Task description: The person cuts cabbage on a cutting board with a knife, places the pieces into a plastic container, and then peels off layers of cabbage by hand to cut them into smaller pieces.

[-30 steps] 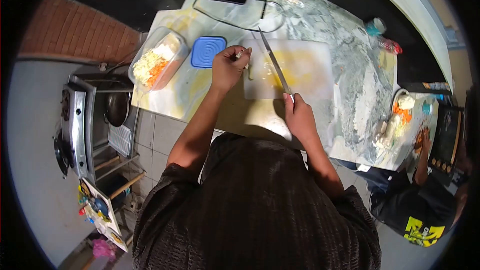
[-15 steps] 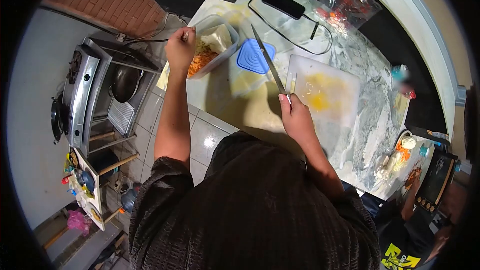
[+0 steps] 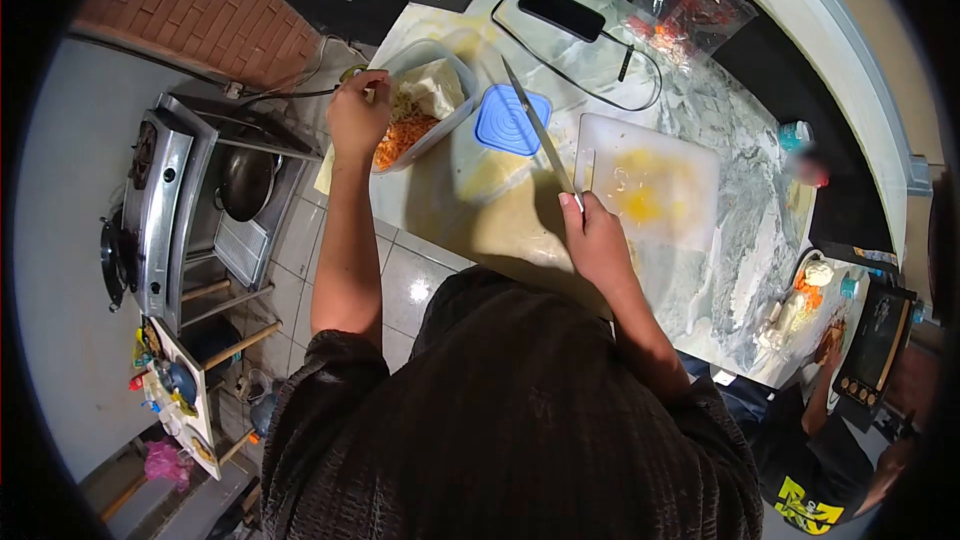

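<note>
no readable words or numbers, bright yellow-green print [image 3: 822, 513] on a co-worker's black fabric shirt [image 3: 815, 460] by the grey marbled table's [image 3: 738, 175] near right corner, its small lettering illegible

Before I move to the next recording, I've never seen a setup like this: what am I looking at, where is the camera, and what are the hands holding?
There is no robot here. A camera worn on a person's head looks forward and down, so the dark shirt at the bottom is the wearer's own.

The right hand grips a knife, blade pointing away from the body. The left hand is at the near-left side of a clear tub containing orange shreds and paler food; whether it holds anything is hard to tell.

On the marbled table also lie a blue lid, a yellow-stained cutting board and a phone. Another person's hand shows at right.
</note>
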Demonstrator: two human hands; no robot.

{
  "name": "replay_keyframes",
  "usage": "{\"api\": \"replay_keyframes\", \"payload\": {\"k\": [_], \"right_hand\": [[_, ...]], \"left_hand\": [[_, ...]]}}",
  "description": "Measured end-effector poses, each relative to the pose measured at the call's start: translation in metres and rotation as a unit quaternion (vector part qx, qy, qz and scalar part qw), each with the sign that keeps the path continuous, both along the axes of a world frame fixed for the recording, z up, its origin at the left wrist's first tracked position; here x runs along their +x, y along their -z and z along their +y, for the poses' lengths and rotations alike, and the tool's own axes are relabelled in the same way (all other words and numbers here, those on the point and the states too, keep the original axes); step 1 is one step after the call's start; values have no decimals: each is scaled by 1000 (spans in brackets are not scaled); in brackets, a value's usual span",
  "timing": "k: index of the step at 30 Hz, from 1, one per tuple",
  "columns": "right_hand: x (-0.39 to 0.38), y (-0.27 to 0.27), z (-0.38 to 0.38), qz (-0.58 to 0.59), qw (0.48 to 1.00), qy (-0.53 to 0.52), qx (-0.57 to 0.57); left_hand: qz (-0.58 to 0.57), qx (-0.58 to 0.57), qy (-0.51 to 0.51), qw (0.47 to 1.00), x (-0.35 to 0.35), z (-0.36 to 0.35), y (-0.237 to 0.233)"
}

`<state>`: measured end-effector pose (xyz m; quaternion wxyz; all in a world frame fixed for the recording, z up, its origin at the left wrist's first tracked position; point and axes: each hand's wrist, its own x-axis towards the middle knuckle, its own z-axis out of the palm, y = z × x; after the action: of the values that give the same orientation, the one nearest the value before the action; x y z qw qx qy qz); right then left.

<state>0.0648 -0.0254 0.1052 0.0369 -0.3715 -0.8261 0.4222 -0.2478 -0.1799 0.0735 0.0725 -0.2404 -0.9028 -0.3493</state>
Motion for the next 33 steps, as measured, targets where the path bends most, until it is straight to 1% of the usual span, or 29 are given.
{"api": "replay_keyframes", "payload": {"k": [1, 2, 4, 7, 9, 11, 13, 17, 18, 19, 21, 22, 23, 25, 27, 28, 30, 31, 33], "right_hand": [[1, -1, 0, 0, 1000, 1, 7], [3, -1, 1, 0, 1000, 2, 14], [7, -1, 2, 5, 1000, 6, 11], [15, -2, 4, -4, 1000, 11, 3], [22, 0, 6, -14, 1000, 15, 0], [31, 7, 7, 17, 1000, 21, 10], [39, 5, 11, 6, 1000, 30, 4], [59, 7, 17, -6, 999, 54, 6], [64, 7, 19, -7, 998, 59, 6], [69, 8, 21, -15, 997, 74, -2], [80, 10, 27, -24, 995, 94, -9], [86, 13, 30, -31, 994, 106, 2], [92, 17, 32, -38, 992, 120, 14], [105, 24, 38, -56, 989, 135, 15], [118, 27, 43, -73, 986, 150, 18], [124, 28, 45, -62, 986, 157, 13], [134, 31, 45, -50, 984, 169, 7], [138, 32, 44, -39, 984, 174, 2], [145, 32, 43, -29, 982, 184, 0]], "left_hand": [[-18, -8, -25, 999, 1, 1, 1], [-16, -8, -23, 1000, 2, 1, 1], [68, -65, -41, 995, 6, -2, 1], [93, -90, -40, 991, 15, -5, -3], [78, -92, -45, 992, 14, -7, -1], [63, -93, -49, 992, 17, -4, 4], [183, -136, -93, 969, 27, 1, 4], [164, -172, -89, 967, 41, 18, -9], [192, -158, -70, 966, 48, 28, -13], [192, -157, -65, 967, 55, 36, -14], [229, -66, 46, 970, 70, 54, -14], [242, -22, 85, 966, 80, 67, -14], [208, -20, 84, 974, 91, 79, -6], [188, -33, 145, 971, 118, 102, -3], [130, 22, 276, 952, 143, 119, 5], [130, 24, 281, 951, 156, 128, 11], [62, 17, 339, 939, 182, 140, 21], [62, 18, 344, 937, 193, 147, 23], [7, 2, 349, 937, 213, 160, 26]]}}
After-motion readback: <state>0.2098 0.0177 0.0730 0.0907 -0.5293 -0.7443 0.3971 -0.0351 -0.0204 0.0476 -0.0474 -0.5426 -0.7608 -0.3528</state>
